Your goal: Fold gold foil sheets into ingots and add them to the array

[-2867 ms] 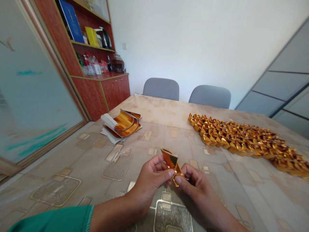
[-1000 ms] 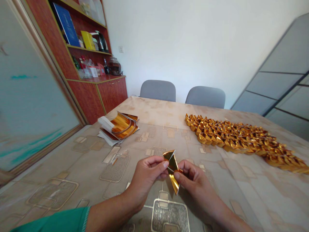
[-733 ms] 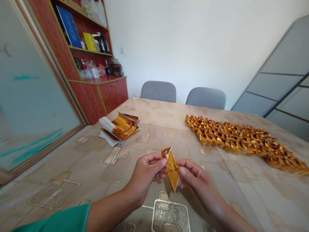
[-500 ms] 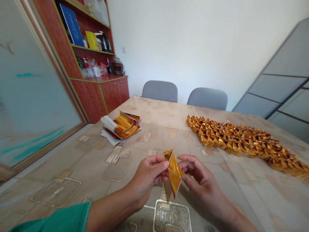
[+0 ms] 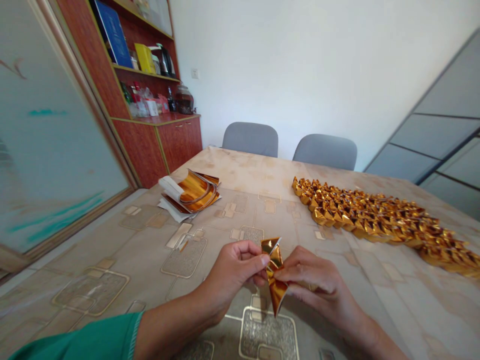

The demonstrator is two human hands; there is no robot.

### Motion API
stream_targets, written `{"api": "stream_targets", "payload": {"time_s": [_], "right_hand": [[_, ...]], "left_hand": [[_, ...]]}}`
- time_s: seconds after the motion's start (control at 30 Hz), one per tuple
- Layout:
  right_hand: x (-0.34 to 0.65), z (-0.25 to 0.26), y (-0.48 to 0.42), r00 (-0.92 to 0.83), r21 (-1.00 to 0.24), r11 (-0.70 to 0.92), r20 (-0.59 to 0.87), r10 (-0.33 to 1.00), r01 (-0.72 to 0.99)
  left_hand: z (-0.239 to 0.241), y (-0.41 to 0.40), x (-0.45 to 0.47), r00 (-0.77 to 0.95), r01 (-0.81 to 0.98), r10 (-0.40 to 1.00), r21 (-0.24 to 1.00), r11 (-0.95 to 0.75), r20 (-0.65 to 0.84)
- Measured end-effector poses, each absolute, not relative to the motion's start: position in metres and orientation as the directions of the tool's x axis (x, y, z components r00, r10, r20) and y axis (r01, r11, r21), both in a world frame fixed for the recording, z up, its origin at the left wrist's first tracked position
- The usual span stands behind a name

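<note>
Here, folded foil (image 5: 277, 291) between fingers (image 5: 296, 273).

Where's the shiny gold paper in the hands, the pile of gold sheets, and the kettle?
Folded gold paper (image 5: 277, 291): head view, on its lower half.
Pile of gold sheets (image 5: 194, 191): head view, on its curved gold surface.
Kettle (image 5: 165, 62): head view, on its body.

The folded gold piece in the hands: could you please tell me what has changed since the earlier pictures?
The right hand has just shifted from the right edge of the folded gold piece onto its front, and its lower point now shows more fully than at first. The left hand still pinches the piece's left side; the gold sheets and rows of folded pieces stayed put.
</note>
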State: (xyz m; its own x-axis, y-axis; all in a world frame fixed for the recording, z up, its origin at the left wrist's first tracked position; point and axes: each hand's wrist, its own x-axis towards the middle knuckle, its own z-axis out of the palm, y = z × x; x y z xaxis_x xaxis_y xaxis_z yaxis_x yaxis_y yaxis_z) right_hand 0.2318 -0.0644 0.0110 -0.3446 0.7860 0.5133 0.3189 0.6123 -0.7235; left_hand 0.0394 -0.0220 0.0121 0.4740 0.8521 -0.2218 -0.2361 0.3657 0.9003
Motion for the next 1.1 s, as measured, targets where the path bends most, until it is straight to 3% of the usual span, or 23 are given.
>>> {"api": "stream_targets", "payload": {"time_s": [0.33, 0.53, 0.9, 1.1], "right_hand": [[0.216, 0.011, -0.072, -0.17, -0.846, 0.463, 0.431, 0.886, 0.264], [0.21, 0.004, -0.074, -0.013, -0.853, 0.368, 0.391, 0.92, 0.369], [0.206, 0.006, -0.075, 0.059, -0.843, 0.317, 0.378, 0.924, 0.435], [0.2, 0.007, -0.076, 0.109, -0.88, 0.295, 0.357, 0.928, 0.371]], "left_hand": [[0.013, -0.027, 0.04, 0.455, -0.304, 0.859, 0.866, 0.398, -0.235], [0.014, -0.03, 0.041, 0.463, -0.349, 0.85, 0.831, 0.434, -0.25], [0.009, -0.034, 0.045, 0.46, -0.367, 0.837, 0.794, 0.484, -0.297], [0.01, -0.036, 0.046, 0.46, -0.358, 0.825, 0.782, 0.51, -0.327]]}}
